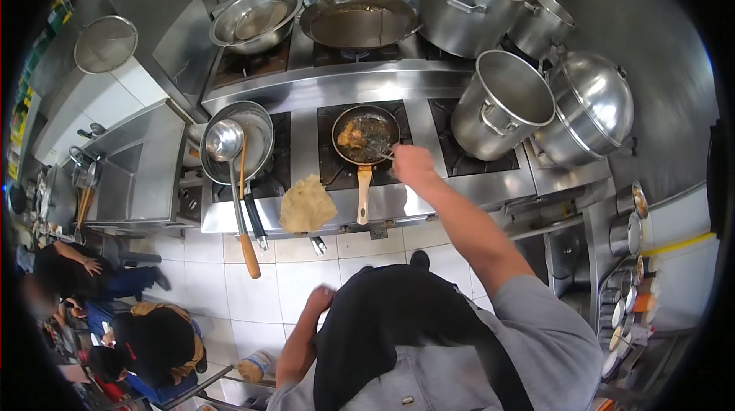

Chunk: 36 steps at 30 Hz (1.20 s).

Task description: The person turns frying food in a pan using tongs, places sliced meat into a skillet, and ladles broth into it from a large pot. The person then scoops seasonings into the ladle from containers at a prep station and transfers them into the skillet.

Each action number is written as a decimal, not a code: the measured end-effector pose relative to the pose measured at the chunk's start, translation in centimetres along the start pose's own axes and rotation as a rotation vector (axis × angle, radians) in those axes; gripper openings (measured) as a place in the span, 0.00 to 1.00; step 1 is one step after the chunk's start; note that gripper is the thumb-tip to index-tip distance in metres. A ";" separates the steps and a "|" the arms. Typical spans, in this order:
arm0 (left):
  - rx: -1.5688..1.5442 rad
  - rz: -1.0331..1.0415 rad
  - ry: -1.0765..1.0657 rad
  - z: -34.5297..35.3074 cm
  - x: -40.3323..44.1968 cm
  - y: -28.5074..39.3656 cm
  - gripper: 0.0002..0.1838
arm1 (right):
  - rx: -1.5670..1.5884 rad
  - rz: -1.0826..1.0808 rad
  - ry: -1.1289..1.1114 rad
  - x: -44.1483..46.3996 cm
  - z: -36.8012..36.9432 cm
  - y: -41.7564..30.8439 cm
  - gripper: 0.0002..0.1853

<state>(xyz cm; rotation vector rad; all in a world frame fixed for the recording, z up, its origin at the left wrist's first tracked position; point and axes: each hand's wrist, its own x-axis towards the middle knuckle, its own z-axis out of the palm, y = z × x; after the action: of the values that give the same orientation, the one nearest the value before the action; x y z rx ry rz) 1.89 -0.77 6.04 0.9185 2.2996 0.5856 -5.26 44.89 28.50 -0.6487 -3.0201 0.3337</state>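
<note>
My right hand point(413, 164) is closed round the handle of a metal utensil that reaches into a small frying pan point(365, 158). Golden-brown food point(352, 135) lies in dark liquid on the pan's left side. The pan's light wooden handle point(364, 200) points toward me, and no hand is on it. My left hand point(320, 300) hangs low near my apron, away from the stove; its fingers are too small to make out. A flat, pale tan piece point(308, 204) lies at the stove's front edge, left of the pan.
Left of the pan, a larger pan point(260, 132) holds a ladle point(224, 141) whose handle overhangs the front edge. Tall pots point(501, 97) stand right; a wide pan point(358, 19) and bowl point(256, 21) sit behind. Two other people point(157, 342) are at lower left.
</note>
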 end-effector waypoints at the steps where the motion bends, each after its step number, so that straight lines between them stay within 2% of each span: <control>1: -0.008 -0.237 -0.156 4.7 -2.3 -5.3 0.11 | 0.024 -0.014 0.010 -0.7 -0.1 1.0 0.09; 3: -0.050 -0.394 -0.277 4.6 -10.0 -7.3 0.11 | 0.015 -0.012 0.021 -2.4 -1.4 1.7 0.08; 5: -0.167 -0.572 -0.305 3.4 -15.5 -7.2 0.12 | 0.012 -0.003 0.024 -3.3 -1.9 1.5 0.08; 7: -0.243 -0.686 -0.295 2.5 -18.4 -7.0 0.12 | 0.069 0.004 0.054 -3.9 -1.8 1.7 0.08; 10: -0.279 -0.711 -0.228 1.6 -18.9 -6.7 0.12 | 0.074 0.012 0.051 -2.9 -1.4 1.3 0.09; 13: -0.209 -0.499 -0.097 1.3 -15.9 -5.8 0.12 | 0.051 -0.038 0.041 -0.5 -0.8 1.3 0.09; 16: -0.271 -0.304 0.190 1.0 -10.6 -2.7 0.13 | 0.013 -0.115 0.010 0.5 0.2 1.8 0.09; 18: -0.408 -0.520 0.283 -1.0 -6.5 2.2 0.13 | 0.043 -0.112 0.001 -1.1 -0.4 2.0 0.09; 19: -0.411 -0.525 0.273 -1.6 -5.7 3.0 0.13 | 0.061 -0.119 0.002 -1.9 -1.2 2.1 0.09; 20: -0.232 -0.375 0.161 -2.0 -4.9 3.7 0.13 | 0.056 -0.120 -0.003 -2.5 -1.9 2.3 0.09; 22: -0.058 -0.222 0.069 -1.7 -4.1 3.7 0.14 | 0.053 -0.054 -0.012 -3.1 -3.1 2.6 0.09; 23: -0.094 -0.216 0.039 -1.5 -3.7 3.6 0.15 | 0.051 -0.060 -0.008 -3.2 -3.1 2.9 0.09; 25: -0.126 -0.212 0.003 -0.3 -3.7 1.2 0.16 | 0.078 -0.065 0.040 -3.7 -2.7 3.2 0.10; 27: 0.151 0.106 -0.204 0.8 -4.5 -3.4 0.15 | 0.069 -0.044 0.004 -3.9 -2.5 2.9 0.10; 28: 0.154 0.109 -0.204 1.4 -5.0 -6.1 0.15 | 0.055 -0.031 -0.023 -3.6 -2.5 2.6 0.10; 30: -0.016 -0.212 -0.156 1.9 -5.9 -8.7 0.16 | 0.049 -0.042 -0.013 -3.1 -2.2 1.5 0.10; 31: -0.186 -0.206 -0.078 1.0 -6.6 -8.9 0.17 | 0.049 -0.052 -0.009 -3.2 -1.7 1.1 0.09; 33: -0.309 -0.372 -0.039 -0.5 -7.3 -8.9 0.17 | 0.029 -0.037 -0.034 -2.6 -0.8 0.8 0.09; 36: -0.381 -0.589 -0.039 -3.6 -7.9 -7.8 0.17 | 0.020 0.007 -0.034 -1.6 -1.5 0.5 0.10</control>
<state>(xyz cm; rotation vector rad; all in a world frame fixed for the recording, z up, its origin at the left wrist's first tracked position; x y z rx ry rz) 0.53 -12.38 6.90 0.0607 2.1648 0.6925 -3.52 45.02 29.92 -0.6586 -3.0432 0.3784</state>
